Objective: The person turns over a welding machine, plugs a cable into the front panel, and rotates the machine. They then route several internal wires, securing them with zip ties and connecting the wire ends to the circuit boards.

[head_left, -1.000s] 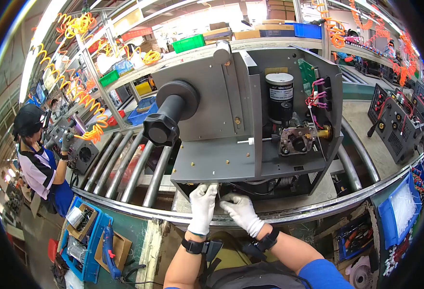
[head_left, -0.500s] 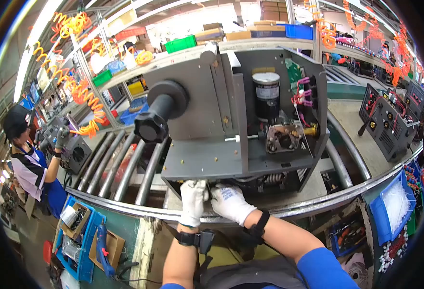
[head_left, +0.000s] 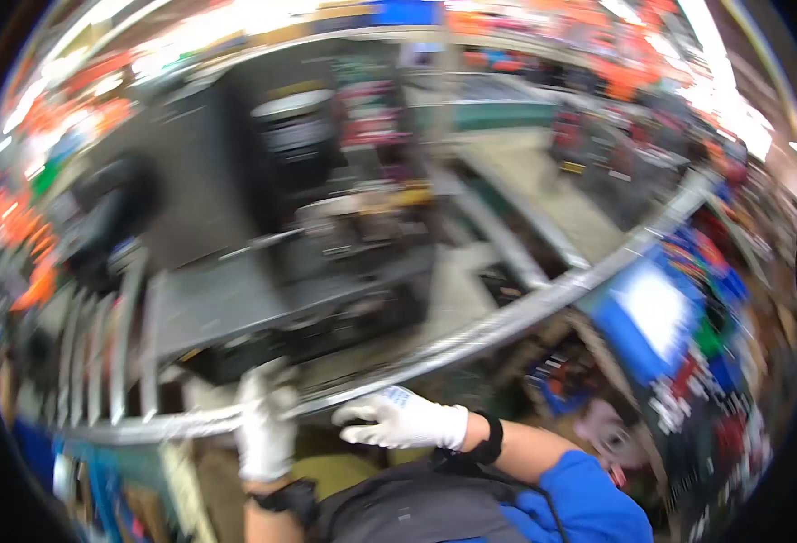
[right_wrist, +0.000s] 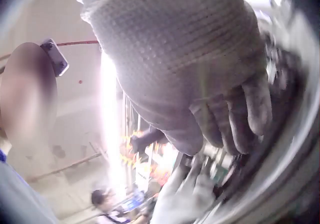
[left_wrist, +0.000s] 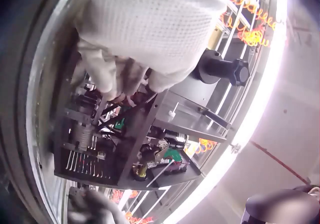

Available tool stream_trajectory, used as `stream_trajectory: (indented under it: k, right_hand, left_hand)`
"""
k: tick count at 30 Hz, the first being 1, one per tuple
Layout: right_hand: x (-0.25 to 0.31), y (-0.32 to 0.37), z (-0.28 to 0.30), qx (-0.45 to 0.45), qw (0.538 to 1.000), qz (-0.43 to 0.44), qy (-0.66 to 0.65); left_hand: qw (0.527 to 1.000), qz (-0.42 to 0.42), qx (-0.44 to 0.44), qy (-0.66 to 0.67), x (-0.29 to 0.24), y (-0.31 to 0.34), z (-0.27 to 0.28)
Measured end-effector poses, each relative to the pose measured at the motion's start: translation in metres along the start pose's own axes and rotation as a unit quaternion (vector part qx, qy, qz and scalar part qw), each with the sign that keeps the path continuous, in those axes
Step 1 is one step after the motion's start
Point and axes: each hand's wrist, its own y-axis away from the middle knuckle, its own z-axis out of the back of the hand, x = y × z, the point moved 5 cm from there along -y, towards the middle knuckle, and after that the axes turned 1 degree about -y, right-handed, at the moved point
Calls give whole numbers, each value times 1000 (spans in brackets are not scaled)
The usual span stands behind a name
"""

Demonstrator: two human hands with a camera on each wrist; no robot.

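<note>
Grey machine case [head_left: 217, 303] is right in front of the left hand's fingertips, with some black cable [left_wrist: 127, 113] just beside them. Left hand's [head_left: 267, 421] fingers are bent in, can't tell if they're pinching anything. Right hand [head_left: 407, 421] has its fingers loosely spread, just this side of the metal rail [head_left: 425, 362]. 1 blue bin [head_left: 608, 319] sits well right of those fingers.

Orange coiled hoses [left_wrist: 255, 36], metal rollers [head_left: 128, 344] at left, blue bin [head_left: 612, 319] with white contents [head_left: 653, 306] at right
</note>
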Motion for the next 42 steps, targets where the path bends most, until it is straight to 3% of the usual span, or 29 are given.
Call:
stream_trajectory:
  k: [2,4,5,6,7,8,9,10,11,12,14,15,16,17,18,20,21,22,24,25,27,28,29,30,34,35,38,40,42]
  right_hand:
    - [16,53,86,-113,972,-31,203]
    - [24,130,171,-313,880,-92,344]
    - [31,166,210,-371,818,-211,386]
    - [7,207,251,-382,802,-316,335]
    - [-1,250,277,-393,767,-361,357]
    - [-6,283,293,-403,731,-404,375]
    - [-2,293,292,-405,731,-403,373]
    - [-8,301,295,-350,735,-436,382]
    - [-16,306,296,-289,738,-468,391]
    - [-28,314,295,-289,743,-463,387]
    - [-56,317,301,-359,699,-432,442]
    - [-43,300,296,-329,666,-445,501]
    - [-13,279,288,-297,637,-444,556]
    - [8,255,277,-288,679,-402,543]
    - [30,250,269,-375,659,-407,510]
    - [1,281,284,-462,661,-321,497]
    - [-15,297,291,-499,660,-274,490]
    - [24,275,277,-537,715,-326,307]
    - [42,253,231,-602,757,-199,158]
    - [59,220,201,-541,817,-93,175]
    - [99,143,140,-374,884,116,254]
    - [86,118,111,-321,910,139,221]
    - [82,90,93,-206,941,102,249]
    - [66,74,73,-211,944,136,213]
    - [41,45,29,-211,964,119,111]
    - [37,44,25,-217,965,95,117]
    - [6,33,24,-204,976,-58,-37]
    - [6,18,18,-156,985,-12,-71]
    - [-19,13,-2,-101,950,-109,-274]
  left_hand:
    - [999,8,34,-14,1,1,-2]
    - [995,-67,-7,-76,0,-4,15]
    - [992,-60,-19,-107,-11,-6,7]
    - [988,-55,-36,-140,-20,-10,3]
    - [988,-33,-40,-149,-15,-18,19]
    - [961,-118,-49,-244,-26,-20,-1]
    - [969,-97,6,-229,-31,-25,18]
    - [971,-81,64,-217,-34,-39,27]
    - [968,-78,49,-232,-37,-42,25]
    - [967,-83,45,-237,-31,-43,30]
    - [974,-169,1,-148,-16,-43,53]
    - [975,-125,-1,-183,-12,-44,56]
    - [972,-153,-107,-143,-9,-35,40]
    - [991,-113,-60,-39,-11,-36,42]
    - [987,-129,-83,-48,-17,-30,35]
    - [988,-135,-76,-7,-29,-23,23]
    - [976,-140,-140,-86,-43,-20,17]
    - [958,-135,-196,-157,-54,-15,11]
    - [956,-116,-191,-189,-63,8,-11]
    - [877,-248,-20,-411,-65,11,-30]
    - [885,-106,196,-410,-36,31,-67]
    - [947,154,214,-185,-21,47,-88]
    - [946,157,222,-176,-18,46,-92]
    - [953,162,207,-151,-14,43,-91]
    - [987,115,92,-63,-2,24,-63]
    - [986,94,77,-111,-7,23,-58]
    - [973,103,90,-184,-7,23,-62]
    - [979,98,94,-153,3,23,-71]
    - [980,65,117,-146,12,20,-76]
